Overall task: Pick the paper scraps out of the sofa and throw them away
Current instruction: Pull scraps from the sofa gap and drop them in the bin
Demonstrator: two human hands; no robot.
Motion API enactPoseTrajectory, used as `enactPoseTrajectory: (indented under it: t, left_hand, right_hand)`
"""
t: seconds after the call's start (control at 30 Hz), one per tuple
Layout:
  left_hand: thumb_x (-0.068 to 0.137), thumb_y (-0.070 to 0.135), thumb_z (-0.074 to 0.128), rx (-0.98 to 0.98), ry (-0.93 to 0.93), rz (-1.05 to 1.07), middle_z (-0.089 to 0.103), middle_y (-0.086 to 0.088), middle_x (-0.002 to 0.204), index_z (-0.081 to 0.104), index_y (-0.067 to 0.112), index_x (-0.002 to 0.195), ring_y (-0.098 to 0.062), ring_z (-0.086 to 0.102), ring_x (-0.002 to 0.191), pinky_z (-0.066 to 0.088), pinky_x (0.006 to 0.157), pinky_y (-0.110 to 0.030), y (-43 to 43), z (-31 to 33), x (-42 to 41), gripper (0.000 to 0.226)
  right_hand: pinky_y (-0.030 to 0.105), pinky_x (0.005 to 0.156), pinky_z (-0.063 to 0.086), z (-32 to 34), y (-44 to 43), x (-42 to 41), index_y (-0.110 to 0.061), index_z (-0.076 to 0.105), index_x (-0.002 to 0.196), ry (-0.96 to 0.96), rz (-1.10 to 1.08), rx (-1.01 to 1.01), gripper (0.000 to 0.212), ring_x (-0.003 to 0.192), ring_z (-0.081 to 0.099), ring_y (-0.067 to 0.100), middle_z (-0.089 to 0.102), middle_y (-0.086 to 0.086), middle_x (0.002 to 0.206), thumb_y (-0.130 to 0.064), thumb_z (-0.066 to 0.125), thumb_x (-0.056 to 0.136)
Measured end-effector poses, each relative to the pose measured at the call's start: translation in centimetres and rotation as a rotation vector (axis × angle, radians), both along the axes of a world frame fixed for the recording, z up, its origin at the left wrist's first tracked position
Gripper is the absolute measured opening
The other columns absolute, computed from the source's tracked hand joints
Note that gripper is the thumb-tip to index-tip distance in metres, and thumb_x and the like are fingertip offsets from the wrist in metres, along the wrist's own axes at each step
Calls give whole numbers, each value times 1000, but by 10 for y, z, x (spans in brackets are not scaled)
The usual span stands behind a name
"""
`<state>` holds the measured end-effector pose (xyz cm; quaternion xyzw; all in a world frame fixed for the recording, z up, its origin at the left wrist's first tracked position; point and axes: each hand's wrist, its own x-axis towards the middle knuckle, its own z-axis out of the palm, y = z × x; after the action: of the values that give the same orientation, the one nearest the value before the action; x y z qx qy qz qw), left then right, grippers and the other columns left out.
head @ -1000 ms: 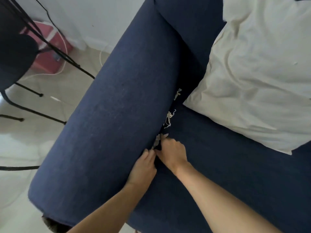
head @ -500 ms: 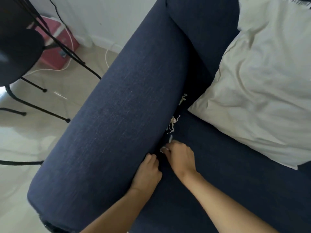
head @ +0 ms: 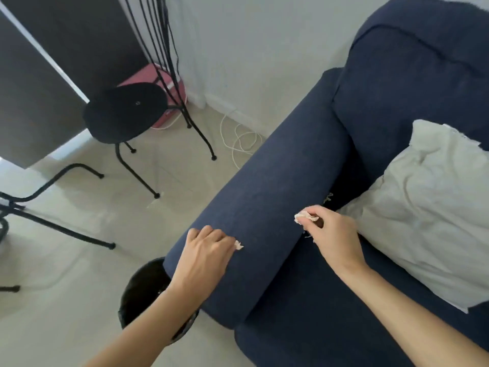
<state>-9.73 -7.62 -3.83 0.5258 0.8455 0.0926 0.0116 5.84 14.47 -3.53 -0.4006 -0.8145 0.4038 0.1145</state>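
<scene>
The dark blue sofa's armrest (head: 267,197) runs diagonally through the view. My left hand (head: 203,255) hovers over its near end, fingers closed on a small white paper scrap (head: 239,245) that pokes out at the fingertips. My right hand (head: 333,234) is raised above the gap between armrest and seat, pinching a crumpled white paper scrap (head: 304,217). More paper scraps (head: 328,198) stay wedged in the gap farther back. A black waste bin (head: 143,290) stands on the floor under the armrest's end, partly hidden by my left forearm.
A white pillow (head: 423,215) lies on the sofa seat at right. A black stool (head: 124,112) and thin black metal legs stand on the pale floor at left. White cable (head: 238,139) lies coiled by the wall. A pink box (head: 164,83) sits behind the stool.
Both hands lifted out of the sofa gap, each with a scrap. The left moved left over the armrest's end. The view pulled back, showing the bin and floor.
</scene>
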Motion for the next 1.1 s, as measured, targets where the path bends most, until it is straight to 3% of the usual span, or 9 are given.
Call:
enactPoseTrajectory:
  t: [0.1,0.17,0.3,0.4,0.5,0.6,0.73,0.93,1.1]
  left_hand:
    - [93,31,51,-35,-29,163,62,12,69,67,30,78,-19,56,70,39,64,-35,-75,2,-34,22]
    - [94,32,44,-66,-54,278,66,10,70,69,27,79,-20,57,69,44,64,-37,-127,-4,-47,29]
    - [92,26,66,-147,-101,482,64,9,63,70,25,72,-20,57,65,46,60,-36,-218,-34,-64,20]
    - [90,24,71,-183,-176,545,63,8,63,70,27,72,-21,57,65,44,58,-34,-261,-63,-71,18]
    - [85,15,73,-236,-225,564,65,6,69,70,26,80,-22,58,73,39,62,-32,-277,-91,-74,13]
    - [88,10,63,-292,-290,559,62,5,75,59,24,81,-21,55,81,35,67,-31,-277,-112,-72,16]
    - [83,7,66,-337,-321,579,60,6,80,57,23,89,-20,55,85,36,67,-29,-281,-128,-72,19]
    - [93,17,59,-272,-311,607,65,3,100,60,21,113,-22,58,95,39,71,-32,-319,-135,-78,21]
    - [96,27,57,-288,-318,637,68,1,111,61,19,124,-26,60,102,45,78,-37,-348,-132,-89,29]
  right_hand:
    - [37,64,58,18,-54,-53,-26,65,88,9,126,-10,12,67,67,10,72,-8,73,-36,71,92]
    - [30,62,55,22,-94,-84,-27,64,87,-6,208,18,15,67,68,8,71,-11,68,-39,71,91]
    - [26,65,53,15,-176,-131,-27,69,90,-20,398,96,15,70,67,8,65,-17,69,-42,71,92]
    - [32,72,56,-1,-229,-155,-26,74,93,-46,500,102,12,78,67,9,73,-12,88,-38,70,93]
    - [31,75,56,-20,-270,-170,-25,77,103,-88,570,85,15,84,69,11,76,-9,94,-33,67,96]
    - [34,71,58,-41,-298,-175,-27,73,109,-186,588,78,15,85,71,15,77,-5,88,-33,63,99]
    - [36,66,60,-68,-321,-176,-26,65,104,-312,593,137,16,80,71,17,76,-4,90,-40,63,98]
    - [16,50,29,-93,-334,-179,-24,72,101,-426,597,222,16,74,52,10,69,-4,99,-36,62,99]
    - [20,64,41,-112,-342,-190,-19,74,118,-483,608,135,23,97,71,18,76,1,109,-27,62,101]
